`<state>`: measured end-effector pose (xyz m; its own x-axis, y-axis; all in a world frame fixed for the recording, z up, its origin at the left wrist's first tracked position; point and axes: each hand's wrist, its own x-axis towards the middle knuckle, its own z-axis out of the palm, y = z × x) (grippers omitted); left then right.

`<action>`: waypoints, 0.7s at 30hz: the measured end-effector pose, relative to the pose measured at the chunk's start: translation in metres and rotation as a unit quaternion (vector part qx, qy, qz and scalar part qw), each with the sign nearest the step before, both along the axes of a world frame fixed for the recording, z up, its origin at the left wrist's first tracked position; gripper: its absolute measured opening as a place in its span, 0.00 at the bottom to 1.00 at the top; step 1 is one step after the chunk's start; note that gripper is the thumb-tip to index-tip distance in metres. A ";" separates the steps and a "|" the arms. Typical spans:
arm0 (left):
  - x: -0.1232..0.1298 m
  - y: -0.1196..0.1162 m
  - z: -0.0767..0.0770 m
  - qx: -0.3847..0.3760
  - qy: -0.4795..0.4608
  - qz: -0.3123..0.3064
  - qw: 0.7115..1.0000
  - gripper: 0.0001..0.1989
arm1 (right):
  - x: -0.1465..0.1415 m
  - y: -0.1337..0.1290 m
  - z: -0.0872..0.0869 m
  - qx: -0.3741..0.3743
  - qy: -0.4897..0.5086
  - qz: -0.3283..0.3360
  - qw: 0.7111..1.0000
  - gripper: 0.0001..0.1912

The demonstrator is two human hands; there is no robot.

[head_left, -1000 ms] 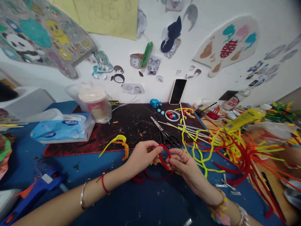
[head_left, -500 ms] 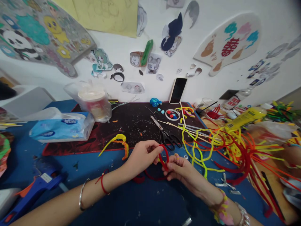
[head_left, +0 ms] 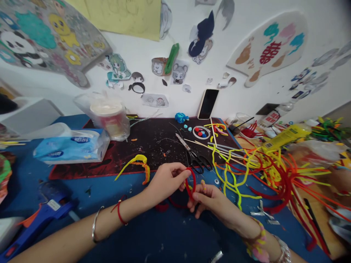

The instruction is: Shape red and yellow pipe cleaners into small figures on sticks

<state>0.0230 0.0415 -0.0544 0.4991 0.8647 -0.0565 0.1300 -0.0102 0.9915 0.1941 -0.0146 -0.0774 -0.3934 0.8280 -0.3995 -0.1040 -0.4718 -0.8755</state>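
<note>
A red pipe cleaner (head_left: 194,179) is bent into a narrow loop between my two hands, near the middle of the desk. My left hand (head_left: 170,179) pinches its upper left side between thumb and fingers. On the loop's lower right side, my right hand (head_left: 206,199) closes thumb and fingertips. More red pipe cleaner curves below my left hand, partly hidden by it. Black-handled scissors (head_left: 196,160) lie just beyond the hands. To the left of my left hand rests a bent yellow and orange pipe cleaner (head_left: 139,159).
Yellow, orange and red pipe cleaners (head_left: 285,175) spread across the right side. A blue glue gun (head_left: 49,208) and a tissue pack (head_left: 72,146) are at left, with a bagged cup (head_left: 109,120) behind. A phone (head_left: 208,105) leans on the wall.
The fingers of my right hand have shifted slightly on the red loop, and its lower fingers are spread a little more. My left hand has hardly moved.
</note>
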 end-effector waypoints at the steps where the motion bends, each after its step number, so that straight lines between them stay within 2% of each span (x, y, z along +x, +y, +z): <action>1: 0.000 0.000 0.001 0.001 0.004 -0.001 1.000 0.11 | 0.000 0.000 0.000 0.003 -0.001 0.004 1.000 0.12; 12: -0.005 0.002 -0.001 0.034 0.059 -0.010 0.998 0.11 | 0.006 0.004 -0.001 0.011 -0.026 0.017 0.999 0.12; 21: -0.006 0.001 0.000 0.085 0.105 -0.007 0.991 0.12 | 0.005 0.006 -0.003 0.022 -0.055 0.022 0.998 0.17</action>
